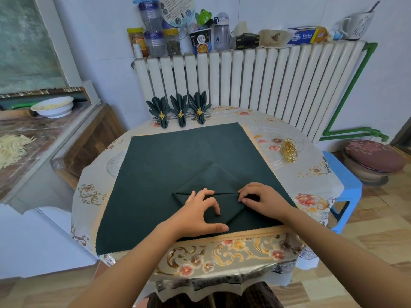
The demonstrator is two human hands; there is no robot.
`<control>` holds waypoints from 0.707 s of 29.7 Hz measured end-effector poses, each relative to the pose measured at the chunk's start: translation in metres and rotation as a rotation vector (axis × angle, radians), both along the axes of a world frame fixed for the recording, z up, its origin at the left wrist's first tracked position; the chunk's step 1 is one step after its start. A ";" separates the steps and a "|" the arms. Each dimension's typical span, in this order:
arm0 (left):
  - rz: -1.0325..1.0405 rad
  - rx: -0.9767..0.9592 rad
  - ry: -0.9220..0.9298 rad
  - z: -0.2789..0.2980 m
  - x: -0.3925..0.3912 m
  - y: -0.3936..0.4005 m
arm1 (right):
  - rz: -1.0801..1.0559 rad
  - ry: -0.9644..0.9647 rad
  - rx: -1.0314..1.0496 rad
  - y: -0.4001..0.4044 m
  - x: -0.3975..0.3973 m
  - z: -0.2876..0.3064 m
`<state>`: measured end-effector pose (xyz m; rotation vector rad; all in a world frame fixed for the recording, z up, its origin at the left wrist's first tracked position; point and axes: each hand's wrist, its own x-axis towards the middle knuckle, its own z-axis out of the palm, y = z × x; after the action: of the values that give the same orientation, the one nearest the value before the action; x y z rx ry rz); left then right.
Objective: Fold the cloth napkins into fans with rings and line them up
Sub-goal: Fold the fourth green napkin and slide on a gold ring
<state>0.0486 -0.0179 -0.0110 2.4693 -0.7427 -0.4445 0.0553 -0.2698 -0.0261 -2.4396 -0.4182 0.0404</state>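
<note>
Left hand (pixel 201 213) presses the napkin (pixel 191 174) flat; right hand (pixel 261 200) pinches its fold (fingertips hidden).

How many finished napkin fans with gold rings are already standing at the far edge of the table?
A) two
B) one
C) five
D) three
D: three dark green fans, one, a second and a third, stand side by side at the far edge of the table, each cinched by a gold ring, while both hands work on another napkin.

Head view, downward over table (pixel 255 245)
</note>
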 end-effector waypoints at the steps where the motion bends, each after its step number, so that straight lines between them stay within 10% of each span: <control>1: -0.016 0.037 -0.005 0.001 0.000 -0.001 | 0.016 0.056 0.015 -0.002 0.000 0.003; 21: 0.048 -0.038 0.047 0.009 0.001 0.000 | -0.058 0.006 -0.012 0.010 -0.002 0.003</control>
<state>0.0498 -0.0177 -0.0020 2.4279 -0.6649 -0.4645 0.0529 -0.2599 -0.0231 -2.4609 -0.3456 0.0260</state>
